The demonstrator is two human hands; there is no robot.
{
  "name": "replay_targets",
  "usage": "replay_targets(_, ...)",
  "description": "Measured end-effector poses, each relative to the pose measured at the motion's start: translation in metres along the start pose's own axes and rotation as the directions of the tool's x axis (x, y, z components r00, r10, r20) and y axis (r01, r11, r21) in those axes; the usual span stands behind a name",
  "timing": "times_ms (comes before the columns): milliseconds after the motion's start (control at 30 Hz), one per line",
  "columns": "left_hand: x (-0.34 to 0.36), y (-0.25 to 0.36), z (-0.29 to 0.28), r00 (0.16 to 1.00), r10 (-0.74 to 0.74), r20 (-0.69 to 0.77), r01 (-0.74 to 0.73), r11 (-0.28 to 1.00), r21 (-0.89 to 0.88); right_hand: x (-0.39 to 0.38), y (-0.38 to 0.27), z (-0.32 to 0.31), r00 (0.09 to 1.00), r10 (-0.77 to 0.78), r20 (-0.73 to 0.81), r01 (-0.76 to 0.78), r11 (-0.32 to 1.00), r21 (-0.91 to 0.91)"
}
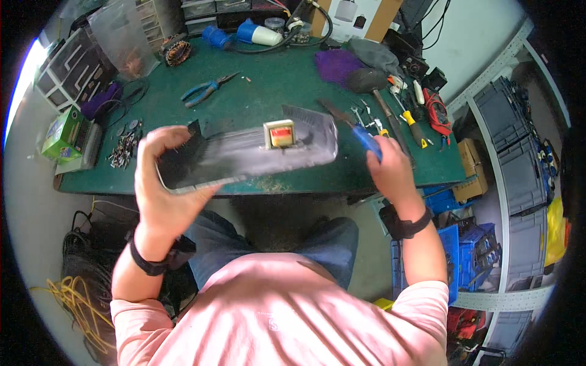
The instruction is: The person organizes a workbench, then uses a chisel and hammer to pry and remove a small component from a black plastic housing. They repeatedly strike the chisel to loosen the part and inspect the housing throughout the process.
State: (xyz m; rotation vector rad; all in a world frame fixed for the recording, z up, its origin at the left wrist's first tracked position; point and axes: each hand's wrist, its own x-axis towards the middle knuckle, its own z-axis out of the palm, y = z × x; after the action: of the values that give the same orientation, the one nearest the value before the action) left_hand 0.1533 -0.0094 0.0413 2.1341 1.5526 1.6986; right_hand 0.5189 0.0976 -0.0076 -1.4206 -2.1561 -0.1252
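Observation:
My left hand [160,183] grips the left end of a grey metal casing [226,160], tilted up above the front edge of the bench. Inside the casing sits a small transformer [281,135] with a red and yellow middle. Motion blurs part of the casing. To its right, my right hand [392,169] is closed round the blue handle of a scraper-like tool [366,141]. The tool's flat, brownish blade points up and left, just beyond the casing's right end. Blade and casing look apart.
Blue-handled pliers [207,90] lie on the green bench [268,67]. Loose screws [125,146] are heaped at the left. A hammer [381,100], screwdrivers [415,129] and a red-cased meter [437,111] lie at the right. Blue plugs [250,32] stand at the back; shelving [503,183] rises at right.

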Motion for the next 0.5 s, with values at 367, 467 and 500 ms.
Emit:
replay_targets(367,-0.085,-0.014,0.068,0.939,0.336,0.071,-0.343,0.93,0.13,-0.025,0.006,-0.057,0.969,0.247,0.028,-0.235,0.875,0.423)
replay_targets(467,-0.092,-0.017,0.079,0.94,0.326,0.1,-0.339,0.927,0.162,-0.038,0.005,-0.078,0.964,0.264,0.028,-0.244,0.838,0.489)
replay_targets(500,-0.094,-0.018,0.081,0.94,0.328,0.092,-0.339,0.925,0.17,-0.042,0.005,-0.083,0.964,0.263,0.031,-0.24,0.817,0.525)
